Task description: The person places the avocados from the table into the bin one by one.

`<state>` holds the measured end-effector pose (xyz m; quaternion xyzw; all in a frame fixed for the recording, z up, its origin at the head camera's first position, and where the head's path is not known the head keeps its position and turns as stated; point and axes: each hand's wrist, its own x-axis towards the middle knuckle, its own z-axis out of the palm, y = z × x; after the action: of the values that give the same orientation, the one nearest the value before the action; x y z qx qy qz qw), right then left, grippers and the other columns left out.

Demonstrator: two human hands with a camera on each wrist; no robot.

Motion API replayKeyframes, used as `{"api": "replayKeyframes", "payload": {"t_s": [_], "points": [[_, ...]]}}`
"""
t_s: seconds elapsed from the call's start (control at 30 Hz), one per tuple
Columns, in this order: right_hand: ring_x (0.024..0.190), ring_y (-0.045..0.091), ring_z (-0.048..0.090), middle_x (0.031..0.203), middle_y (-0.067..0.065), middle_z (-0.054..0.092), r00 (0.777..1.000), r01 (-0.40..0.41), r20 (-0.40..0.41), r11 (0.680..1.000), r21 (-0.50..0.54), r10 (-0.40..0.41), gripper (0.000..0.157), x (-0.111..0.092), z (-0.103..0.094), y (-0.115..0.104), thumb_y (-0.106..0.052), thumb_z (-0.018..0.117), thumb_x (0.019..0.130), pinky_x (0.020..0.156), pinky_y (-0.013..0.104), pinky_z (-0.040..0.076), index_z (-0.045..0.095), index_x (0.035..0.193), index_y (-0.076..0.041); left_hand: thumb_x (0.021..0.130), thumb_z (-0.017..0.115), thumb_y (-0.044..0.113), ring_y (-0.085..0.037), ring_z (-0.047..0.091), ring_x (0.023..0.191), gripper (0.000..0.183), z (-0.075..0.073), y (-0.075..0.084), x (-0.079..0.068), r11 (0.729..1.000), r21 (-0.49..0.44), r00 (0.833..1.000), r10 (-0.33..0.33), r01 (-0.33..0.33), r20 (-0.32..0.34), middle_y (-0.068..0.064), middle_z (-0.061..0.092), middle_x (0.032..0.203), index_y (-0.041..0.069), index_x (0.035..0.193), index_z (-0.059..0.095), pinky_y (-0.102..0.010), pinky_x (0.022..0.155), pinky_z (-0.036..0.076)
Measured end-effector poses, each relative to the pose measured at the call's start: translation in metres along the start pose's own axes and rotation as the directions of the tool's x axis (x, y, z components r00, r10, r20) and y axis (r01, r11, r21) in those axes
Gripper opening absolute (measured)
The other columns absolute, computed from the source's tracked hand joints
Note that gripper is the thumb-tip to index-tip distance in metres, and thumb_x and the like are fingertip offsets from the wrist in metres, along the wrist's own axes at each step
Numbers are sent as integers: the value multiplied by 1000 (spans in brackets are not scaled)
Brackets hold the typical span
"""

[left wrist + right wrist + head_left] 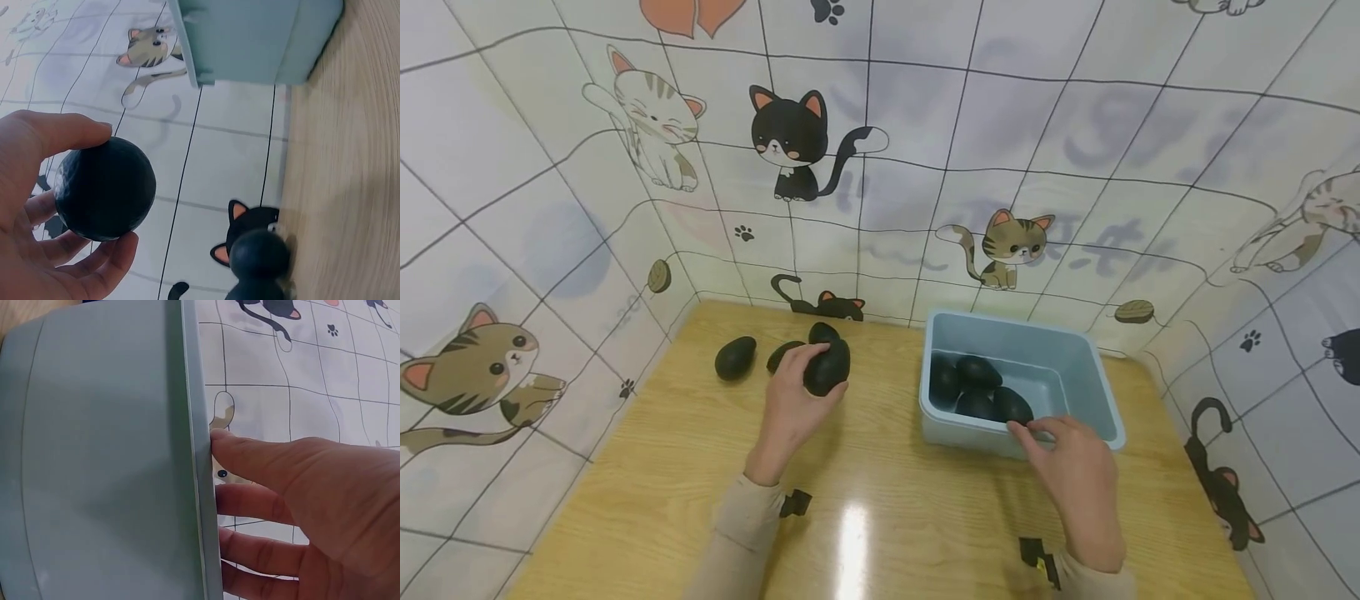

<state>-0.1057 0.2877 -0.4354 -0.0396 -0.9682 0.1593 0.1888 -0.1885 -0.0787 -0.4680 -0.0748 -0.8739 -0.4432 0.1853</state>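
Observation:
My left hand [793, 396] grips a dark avocado [827, 367] between thumb and fingers, raised over the table. The left wrist view shows the same avocado [105, 189] with its round end towards the camera. Just behind that hand, two more avocados [823, 332] on the table are partly covered by it. Another avocado [735, 358] lies alone to the left. At the near rim of a light blue plastic bin [1022, 322], my right hand [1073, 467] pinches the edge, fingertips hidden behind it in the right wrist view. Several avocados [979, 372] rest in the bin's left half.
The wooden tabletop [880, 467] reaches back to a wall covering [902, 200] printed with cats and grid lines, which also lines both sides. The bin stands at the back right, close to this wall. Small black pieces [796, 502] show beside both wrists.

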Motion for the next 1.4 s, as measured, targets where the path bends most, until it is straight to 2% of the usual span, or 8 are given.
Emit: {"api": "replayKeyframes", "payload": {"t_s": [0.13,0.27,0.33,0.5,0.83,1.13,1.4], "points": [[89,40,73,104,21,80,999,-23,44,1000,8,23,39,1,-1,-2,-48,81,93,63,45,55,84,95,-10,83,91,22,-37,63,131,60,6,7,1,1000,-20,1000,7,-7,10,-13,62,140,16,138,67,-57,107,54],[97,42,73,110,22,79,995,-54,84,998,18,52,40,1,-3,-3,-49,78,95,73,53,58,84,99,-10,85,90,23,-36,63,130,59,10,16,6,999,-45,999,31,-30,12,-11,62,140,16,139,67,-57,106,55],[102,44,73,113,22,79,994,-66,94,997,27,63,40,1,-4,-3,-50,78,95,80,57,58,85,100,-10,85,90,24,-36,63,129,59,12,21,9,997,-55,999,48,-47,9,-11,62,140,16,139,67,-57,105,55],[105,44,73,114,21,79,993,-76,97,996,38,72,41,2,-4,-1,-50,77,95,85,60,58,85,99,-10,84,90,22,-36,65,126,59,20,33,15,994,-75,997,82,-81,14,-12,62,139,16,139,67,-55,103,56],[111,46,71,119,23,77,983,-114,151,993,43,106,41,4,-7,1,-48,74,98,90,61,57,84,105,-8,83,90,19,-32,68,119,60,47,54,20,981,-127,985,157,-148,66,-11,65,132,14,138,67,-50,99,59],[121,47,67,127,24,74,959,-162,243,985,59,143,55,2,-8,4,-58,73,96,97,63,54,82,113,-6,86,89,22,-29,66,122,61,68,79,13,974,-149,962,198,-172,187,-9,63,135,17,141,66,-47,99,60],[120,47,67,127,24,74,958,-164,251,984,73,141,57,2,-7,3,-59,74,95,97,64,54,82,113,-6,89,87,26,-27,63,127,60,82,93,14,973,-130,946,216,-189,243,-8,61,140,18,143,63,-47,105,58]]}}
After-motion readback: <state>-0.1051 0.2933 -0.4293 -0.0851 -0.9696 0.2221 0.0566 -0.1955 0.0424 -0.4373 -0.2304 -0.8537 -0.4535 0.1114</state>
